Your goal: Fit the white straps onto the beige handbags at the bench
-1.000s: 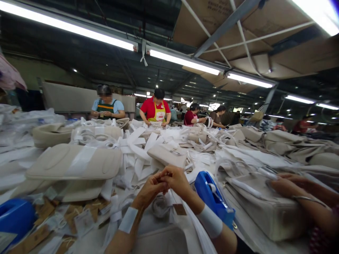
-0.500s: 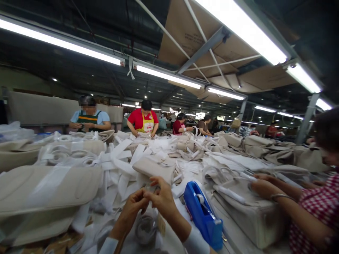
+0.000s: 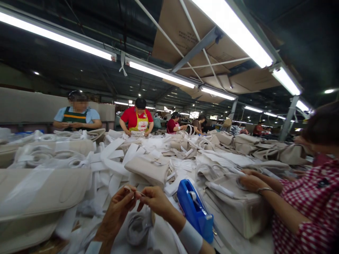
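Note:
My left hand [image 3: 116,211] and my right hand [image 3: 156,201] meet low in the middle of the view, fingertips pinched together on a thin white string or strip that spans between them. Below them hangs a small clear plastic bag [image 3: 137,227] with a brown tag at its edge. A blue tape dispenser [image 3: 194,210] stands just right of my right wrist. White tape bands wrap both my wrists.
Beige bags [image 3: 148,169] and white paper strips [image 3: 113,158] cover the long table. A person in a red checked shirt [image 3: 312,211] at the right rests hands on a beige bag [image 3: 238,208]. Several people work along the far side.
The view has swung right and my hands have dropped lower in the frame. My fingertips have drawn slightly apart, showing the thin strip between them.

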`<state>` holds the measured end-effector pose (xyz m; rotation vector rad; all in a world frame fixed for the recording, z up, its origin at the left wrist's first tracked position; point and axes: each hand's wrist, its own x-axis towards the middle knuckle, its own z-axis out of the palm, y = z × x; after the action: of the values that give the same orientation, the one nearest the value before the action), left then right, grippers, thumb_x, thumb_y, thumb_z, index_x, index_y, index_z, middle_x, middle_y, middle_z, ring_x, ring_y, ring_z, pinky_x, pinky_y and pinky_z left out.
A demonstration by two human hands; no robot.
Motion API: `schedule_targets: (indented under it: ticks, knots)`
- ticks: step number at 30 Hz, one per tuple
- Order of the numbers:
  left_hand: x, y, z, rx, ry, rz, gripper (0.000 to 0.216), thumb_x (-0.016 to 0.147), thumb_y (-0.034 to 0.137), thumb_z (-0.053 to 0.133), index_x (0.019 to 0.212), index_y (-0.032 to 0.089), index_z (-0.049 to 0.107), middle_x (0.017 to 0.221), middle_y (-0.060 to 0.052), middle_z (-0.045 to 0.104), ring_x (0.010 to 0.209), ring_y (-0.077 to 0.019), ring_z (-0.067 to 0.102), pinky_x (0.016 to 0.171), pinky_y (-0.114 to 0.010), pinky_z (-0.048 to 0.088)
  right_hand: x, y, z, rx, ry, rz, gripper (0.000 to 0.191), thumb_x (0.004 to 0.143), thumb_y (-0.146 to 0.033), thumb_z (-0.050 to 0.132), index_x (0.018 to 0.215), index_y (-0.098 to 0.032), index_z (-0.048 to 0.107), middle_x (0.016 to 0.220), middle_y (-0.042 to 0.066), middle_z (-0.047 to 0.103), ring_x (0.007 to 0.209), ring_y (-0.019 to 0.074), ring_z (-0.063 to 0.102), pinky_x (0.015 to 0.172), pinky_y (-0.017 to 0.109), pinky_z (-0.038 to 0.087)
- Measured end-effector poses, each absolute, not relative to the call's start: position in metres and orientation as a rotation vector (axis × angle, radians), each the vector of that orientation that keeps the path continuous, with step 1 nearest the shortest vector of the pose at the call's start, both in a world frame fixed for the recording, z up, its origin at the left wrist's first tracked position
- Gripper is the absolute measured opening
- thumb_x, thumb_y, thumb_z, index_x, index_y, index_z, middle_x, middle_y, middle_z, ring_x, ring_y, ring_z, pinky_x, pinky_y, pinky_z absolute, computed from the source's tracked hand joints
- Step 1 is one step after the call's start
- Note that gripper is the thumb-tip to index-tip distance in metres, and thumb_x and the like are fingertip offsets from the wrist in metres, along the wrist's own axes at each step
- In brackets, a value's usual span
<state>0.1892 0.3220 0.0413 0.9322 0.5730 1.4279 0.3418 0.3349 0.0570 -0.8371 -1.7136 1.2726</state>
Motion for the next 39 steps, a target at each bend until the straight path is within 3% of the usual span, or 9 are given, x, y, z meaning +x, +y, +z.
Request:
schedule_targets:
  ticks: [5, 11, 18, 27, 30, 35, 39]
  knots:
    - [0.186, 0.32, 0.043, 0.889, 0.46, 1.496, 0.029, 0.063, 0.023, 0.086, 0.08, 0.016, 0.063, 0.075, -0.001, 0.068, 0.066, -0.0101, 0.061, 0.059, -0.017, 0.048, 0.351, 0.335, 0.067, -0.765, -1.716, 1.318, 0.048, 0.069, -0.062, 0.072, 0.069, -0.014, 0.064, 0.056, 0.0, 0.062, 0.051, 0.0107, 0.054, 0.057, 0.023, 0.039]
    - [0.183, 0.325, 0.036, 0.887, 0.451, 1.608, 0.028, 0.066, 0.026, 0.08, 0.082, 0.016, 0.06, 0.071, -0.001, 0.066, 0.056, -0.0065, 0.053, 0.047, -0.014, 0.035, 0.36, 0.342, 0.058, -0.719, -1.595, 1.513, 0.037, 0.072, -0.052, 0.075, 0.079, -0.017, 0.064, 0.055, -0.005, 0.052, 0.052, 0.0097, 0.049, 0.06, 0.024, 0.043]
    - [0.175, 0.337, 0.027, 0.874, 0.712, 1.73, 0.029, 0.066, 0.029, 0.072, 0.086, 0.016, 0.056, 0.072, -0.001, 0.066, 0.053, -0.0063, 0.049, 0.046, -0.017, 0.032, 0.359, 0.366, 0.056, -0.719, -1.626, 1.728, 0.033, 0.07, -0.042, 0.079, 0.084, -0.014, 0.07, 0.071, -0.001, 0.058, 0.066, 0.0103, 0.052, 0.08, 0.029, 0.047]
    - [0.173, 0.346, 0.015, 1.101, 1.378, 1.698, 0.011, 0.077, 0.024, 0.051, 0.087, 0.019, 0.052, 0.075, -0.001, 0.066, 0.048, -0.0081, 0.05, 0.046, -0.02, 0.034, 0.335, 0.399, 0.062, -0.874, -1.66, 1.593, 0.039, 0.064, -0.047, 0.074, 0.076, -0.011, 0.068, 0.056, -0.003, 0.05, 0.051, 0.0084, 0.041, 0.052, 0.023, 0.036]
    - [0.174, 0.343, 0.016, 1.244, 1.683, 1.576, 0.008, 0.083, 0.025, 0.05, 0.086, 0.02, 0.056, 0.074, -0.001, 0.068, 0.057, -0.0113, 0.059, 0.057, -0.022, 0.041, 0.328, 0.407, 0.065, -0.957, -1.701, 1.465, 0.035, 0.065, -0.044, 0.07, 0.076, -0.011, 0.069, 0.051, -0.005, 0.046, 0.048, 0.0084, 0.038, 0.049, 0.023, 0.032]
    - [0.178, 0.333, 0.021, 1.415, 2.14, 1.176, 0.031, 0.093, 0.036, 0.042, 0.086, 0.019, 0.065, 0.085, -0.011, 0.072, 0.086, -0.024, 0.067, 0.076, -0.033, 0.045, 0.322, 0.416, 0.068, -1.156, -1.831, 1.207, 0.021, 0.076, -0.029, 0.058, 0.076, -0.011, 0.07, 0.051, -0.005, 0.047, 0.048, 0.0086, 0.04, 0.049, 0.023, 0.029]
    - [0.182, 0.331, 0.017, 1.519, 2.316, 0.812, 0.026, 0.087, 0.03, 0.05, 0.089, 0.015, 0.071, 0.099, -0.019, 0.071, 0.1, -0.0319, 0.066, 0.083, -0.039, 0.045, 0.314, 0.424, 0.061, -1.392, -1.983, 0.991, 0.013, 0.079, -0.017, 0.059, 0.072, -0.012, 0.07, 0.053, -0.003, 0.051, 0.056, 0.0111, 0.049, 0.055, 0.024, 0.033]
